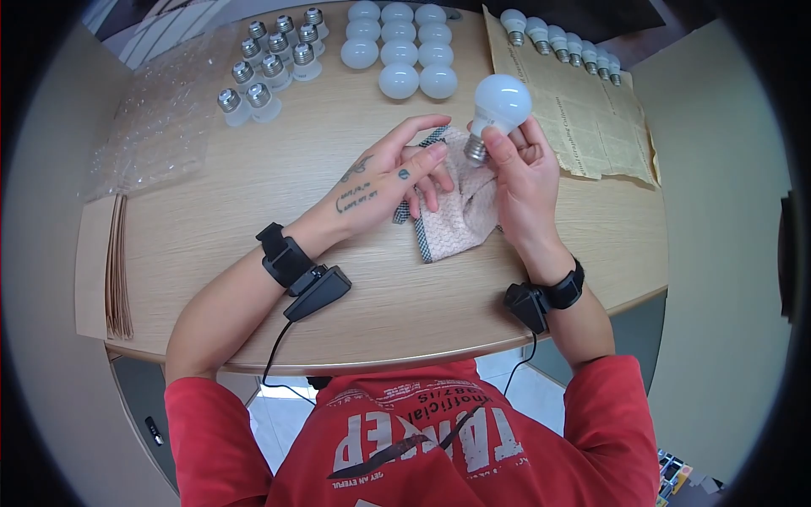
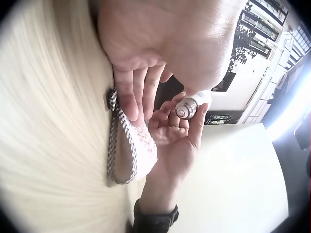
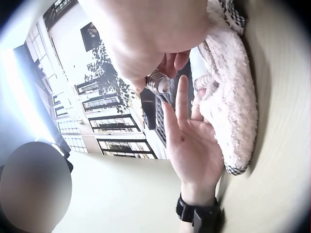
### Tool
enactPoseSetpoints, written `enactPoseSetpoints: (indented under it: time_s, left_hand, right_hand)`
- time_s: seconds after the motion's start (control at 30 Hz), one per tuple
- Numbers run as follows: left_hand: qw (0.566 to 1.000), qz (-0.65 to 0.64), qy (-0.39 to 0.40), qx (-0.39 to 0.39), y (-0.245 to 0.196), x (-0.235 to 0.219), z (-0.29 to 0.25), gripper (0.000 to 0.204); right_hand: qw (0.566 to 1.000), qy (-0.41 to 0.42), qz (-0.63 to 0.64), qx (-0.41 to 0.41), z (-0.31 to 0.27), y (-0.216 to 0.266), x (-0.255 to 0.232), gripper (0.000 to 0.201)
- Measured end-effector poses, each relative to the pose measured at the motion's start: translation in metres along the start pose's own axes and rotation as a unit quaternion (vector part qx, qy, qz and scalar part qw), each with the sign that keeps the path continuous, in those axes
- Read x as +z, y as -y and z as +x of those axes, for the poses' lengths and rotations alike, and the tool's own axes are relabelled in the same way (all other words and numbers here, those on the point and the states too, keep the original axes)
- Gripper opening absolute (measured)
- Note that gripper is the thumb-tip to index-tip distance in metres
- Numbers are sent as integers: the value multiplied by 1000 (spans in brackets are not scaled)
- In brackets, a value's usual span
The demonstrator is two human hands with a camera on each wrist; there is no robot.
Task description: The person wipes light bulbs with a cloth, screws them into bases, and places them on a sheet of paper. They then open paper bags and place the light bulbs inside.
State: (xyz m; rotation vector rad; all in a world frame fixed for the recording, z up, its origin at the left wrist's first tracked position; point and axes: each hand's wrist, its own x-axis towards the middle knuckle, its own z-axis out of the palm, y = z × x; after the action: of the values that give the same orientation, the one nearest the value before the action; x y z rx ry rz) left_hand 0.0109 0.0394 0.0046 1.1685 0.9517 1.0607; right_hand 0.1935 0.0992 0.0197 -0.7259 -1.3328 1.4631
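Note:
In the head view the right hand (image 1: 528, 182) pinches a white bulb (image 1: 503, 103) between thumb and fingers, its metal screw base pointing down-left. Beside it the left hand (image 1: 384, 182) reaches over a pink cloth (image 1: 456, 220) with a checked edge, thumb and index finger spread. In the left wrist view the left hand's fingers (image 2: 129, 104) lie at the cloth (image 2: 143, 150); whether they hold it I cannot tell. The bulb's base (image 2: 186, 108) faces that camera. The right wrist view shows the base (image 3: 159, 82) under the right hand (image 3: 150, 34), and the left hand (image 3: 194, 150) against the cloth (image 3: 233, 97).
Several bulbs (image 1: 274, 72) stand base-up at the back left, beside bubble wrap (image 1: 160, 127). Rows of white bulbs (image 1: 399, 52) are at the back middle. More bulbs (image 1: 557, 40) lie along brown paper (image 1: 583, 127) at the back right. Folded paper bags (image 1: 118, 270) lie at the left edge.

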Motion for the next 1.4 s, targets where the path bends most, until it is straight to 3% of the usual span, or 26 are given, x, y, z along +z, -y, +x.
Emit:
enactPoseSetpoints:
  time_s: [0.2, 0.33, 0.5, 0.63, 0.8, 0.93, 1.03, 1.23, 1.4]
  left_hand:
    - [1000, -12, 6, -3, 3, -2, 1, 50]
    - [1000, 17, 2, 1, 2, 0, 1, 49]
    - [999, 36, 2, -1, -1, 1, 0, 46]
    - [999, 38, 3, -6, -1, 3, 0, 44]
    - [999, 42, 2, -17, -4, 4, 0, 44]
    - [999, 45, 4, -20, -5, 3, 0, 45]
    - [999, 44, 7, -25, -6, 3, 0, 44]
    - [999, 35, 8, -33, -5, 3, 0, 44]
    - [999, 34, 9, -34, -6, 2, 0, 44]
  right_hand:
    - [999, -52, -14, -1, 24, 25, -35, 34]
    - [987, -92, -127, -20, 66, 47, -104, 36]
    - [922, -180, -339, 37, 126, 61, -221, 40]
    - [848, -197, -481, 101, 148, 64, -275, 37]
    - [813, -186, -530, 157, 172, 51, -353, 41]
    - [753, -190, -607, 168, 188, 39, -373, 47]
    - [743, -189, -622, 162, 198, 32, -387, 49]
    - [744, -200, -613, 174, 207, 28, -389, 46]
    - [757, -189, -611, 137, 207, 26, -387, 45]
